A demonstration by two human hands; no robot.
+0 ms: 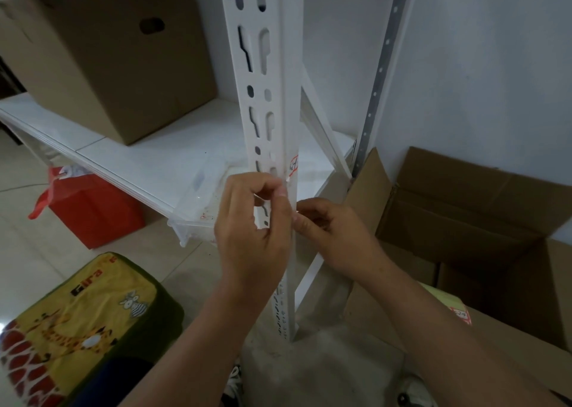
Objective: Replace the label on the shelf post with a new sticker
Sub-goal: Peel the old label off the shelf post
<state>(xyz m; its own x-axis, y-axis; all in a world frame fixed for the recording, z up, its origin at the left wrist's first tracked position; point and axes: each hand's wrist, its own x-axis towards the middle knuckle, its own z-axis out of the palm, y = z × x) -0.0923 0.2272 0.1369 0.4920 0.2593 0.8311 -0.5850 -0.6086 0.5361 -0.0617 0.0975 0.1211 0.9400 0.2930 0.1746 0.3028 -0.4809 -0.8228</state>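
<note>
A white slotted shelf post (272, 75) stands upright in the middle of the view. A small white label with a red border (293, 164) sticks to its right face, and its lower end looks lifted off. My left hand (253, 221) is at the post just below the label, thumb and forefinger pinched together at the label's lower edge. My right hand (334, 236) is on the post's right side with curled fingers pressed against the post; whether it holds anything is hidden.
A cardboard box (114, 60) sits on the white shelf (148, 159). A clear plastic tray (201, 208) overhangs the shelf's front. A red bag (93, 208) lies under the shelf, a yellow cushion (80, 323) at lower left, and an open cardboard box (483, 221) at right.
</note>
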